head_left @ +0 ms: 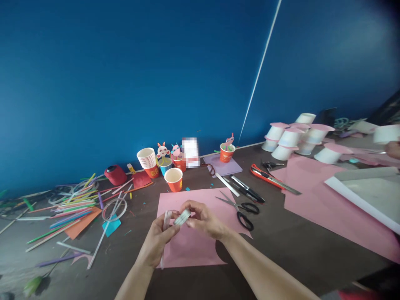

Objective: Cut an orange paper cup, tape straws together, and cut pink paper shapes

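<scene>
While blue wall [156, 75] backs dark table [268, 246], left fingers [169, 234] and right fingers [196, 206] clamp strips [182, 217].

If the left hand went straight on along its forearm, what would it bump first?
Probably the orange paper cup by the far edge of the pink sheet, roughly in line beyond the left hand. The hand's height is unclear, so it might pass over.

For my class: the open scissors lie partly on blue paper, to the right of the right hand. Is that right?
The paper is pink, not blue, as the head view shows. Otherwise correct: the open scissors lie partly on it, right of the right hand.
</scene>
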Motion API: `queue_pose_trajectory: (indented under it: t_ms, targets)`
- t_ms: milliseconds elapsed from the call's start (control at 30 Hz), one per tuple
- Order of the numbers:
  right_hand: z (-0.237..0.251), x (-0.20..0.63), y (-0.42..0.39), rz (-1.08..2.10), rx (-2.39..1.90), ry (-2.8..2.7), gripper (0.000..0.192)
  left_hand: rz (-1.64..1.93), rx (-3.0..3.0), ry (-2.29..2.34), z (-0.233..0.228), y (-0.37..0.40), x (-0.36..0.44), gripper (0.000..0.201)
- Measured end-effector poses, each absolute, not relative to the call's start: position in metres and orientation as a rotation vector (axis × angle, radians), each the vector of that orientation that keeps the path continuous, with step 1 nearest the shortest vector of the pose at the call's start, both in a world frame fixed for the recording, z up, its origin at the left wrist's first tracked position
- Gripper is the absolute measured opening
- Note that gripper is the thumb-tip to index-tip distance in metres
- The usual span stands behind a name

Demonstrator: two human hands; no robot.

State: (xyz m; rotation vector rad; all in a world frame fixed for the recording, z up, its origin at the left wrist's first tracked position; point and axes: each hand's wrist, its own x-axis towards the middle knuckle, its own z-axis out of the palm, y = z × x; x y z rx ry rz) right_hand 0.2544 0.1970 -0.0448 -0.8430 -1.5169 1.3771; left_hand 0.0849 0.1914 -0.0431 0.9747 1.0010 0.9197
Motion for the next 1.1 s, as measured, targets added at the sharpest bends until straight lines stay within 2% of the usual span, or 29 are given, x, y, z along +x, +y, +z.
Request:
queue_pose_trajectory:
  t_ms: [367,567,767,1000,1100]
  targets:
    - [-0.041,0.247,0.192,0.954,-0.883,-1.753,0.016,0.967,0.993,0.908,-0.048,0.190,0.086,0.024]
    - [-0.043,0.242,0.189,0.816,-0.889,-1.823,0.022,0.947,0.984,0.962,-0.051,0.189,0.088,0.017]
    - [-0.039,0.240,0.184,0.803,-0.935,-1.849,0.023,0.934,1.065,1.014,-0.051,0.190,0.090,0.020]
    - [-0.037,0.244,0.185,1.008,-0.933,-1.712,0.018,0.857,1.024,0.867,-0.050,0.193,0.084,0.026]
    - [-0.039,0.244,0.187,1.073,-0.935,-1.660,0.022,0.849,1.045,0.818,-0.052,0.194,0.083,0.029]
